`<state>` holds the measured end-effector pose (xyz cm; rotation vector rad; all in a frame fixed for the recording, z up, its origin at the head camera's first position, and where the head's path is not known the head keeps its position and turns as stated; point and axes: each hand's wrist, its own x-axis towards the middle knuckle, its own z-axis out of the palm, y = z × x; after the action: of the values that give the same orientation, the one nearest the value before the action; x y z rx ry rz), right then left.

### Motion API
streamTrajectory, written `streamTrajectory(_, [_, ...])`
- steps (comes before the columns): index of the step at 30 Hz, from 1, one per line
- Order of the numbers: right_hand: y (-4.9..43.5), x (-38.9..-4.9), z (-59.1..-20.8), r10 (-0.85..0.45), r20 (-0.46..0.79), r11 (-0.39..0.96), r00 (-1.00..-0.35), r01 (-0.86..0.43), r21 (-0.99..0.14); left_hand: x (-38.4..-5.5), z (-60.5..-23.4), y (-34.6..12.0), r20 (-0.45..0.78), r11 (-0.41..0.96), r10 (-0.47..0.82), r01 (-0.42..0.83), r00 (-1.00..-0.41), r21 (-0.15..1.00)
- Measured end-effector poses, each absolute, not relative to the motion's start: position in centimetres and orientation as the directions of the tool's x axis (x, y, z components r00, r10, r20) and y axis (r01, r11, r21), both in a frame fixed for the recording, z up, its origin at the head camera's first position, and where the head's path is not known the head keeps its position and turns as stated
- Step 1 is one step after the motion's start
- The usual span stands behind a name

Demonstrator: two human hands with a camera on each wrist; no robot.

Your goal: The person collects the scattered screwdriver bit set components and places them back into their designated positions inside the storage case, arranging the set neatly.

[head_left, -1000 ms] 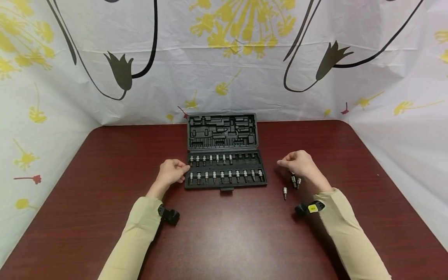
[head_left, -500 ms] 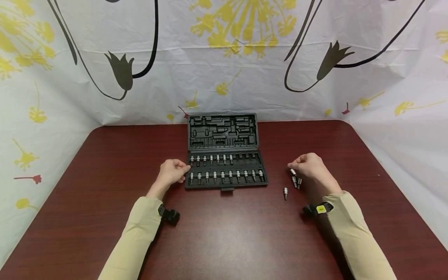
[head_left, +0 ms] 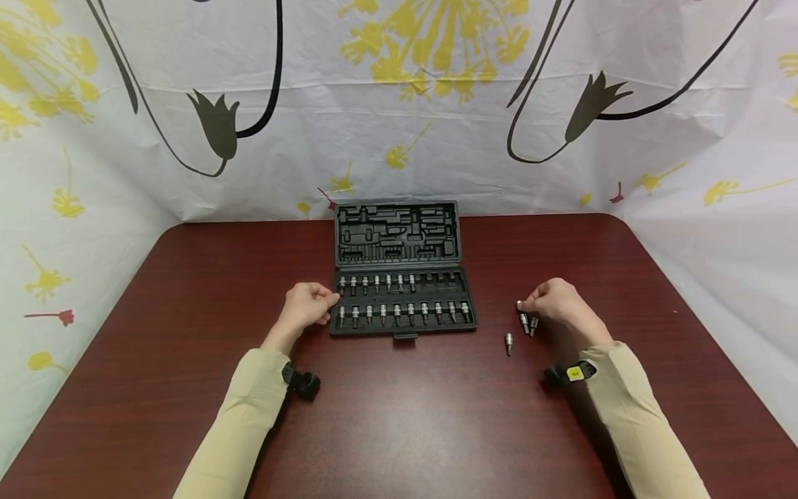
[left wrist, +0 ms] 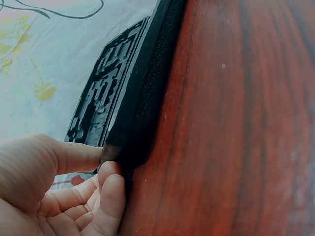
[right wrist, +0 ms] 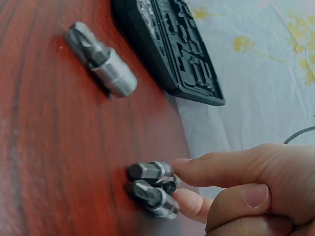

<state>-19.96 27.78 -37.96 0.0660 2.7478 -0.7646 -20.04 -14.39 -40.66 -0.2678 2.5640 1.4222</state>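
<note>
My left hand [head_left: 307,305] holds the left edge of an open black bit socket case [head_left: 386,296]. In the left wrist view the thumb and fingers pinch the case's corner. Two rows of bit sockets stand in the tray, with bare slots at the upper right. To the right of the case, my right hand [head_left: 555,301] pinches a bit socket [right wrist: 170,186] between thumb and finger, mostly hidden behind two others. Those two, a hex-ended bit socket [right wrist: 147,171] and a cross-ended one [right wrist: 155,199], lie side by side. Another loose bit socket [head_left: 508,344] lies nearer the front.
The case's raised lid [head_left: 397,235] stands behind the tray, moulded with recesses. A dark reddish wooden table [head_left: 399,416] bears everything. White patterned cloth [head_left: 249,187] hangs along the table's back and sides.
My right hand has shifted right and slightly nearer, its fingertips coming down onto a loose bit socket beside the other two. The left hand stays on the case.
</note>
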Motion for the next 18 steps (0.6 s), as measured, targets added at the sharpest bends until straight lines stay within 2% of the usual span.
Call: streamTrajectory(18, [27.30, -20.48, -38.24, -0.034, -0.230, 0.873, -0.973, 0.083, -0.480, -20.06, -40.76, -14.43, -0.261, 0.516, -0.066, -0.257, -0.963, 0.817])
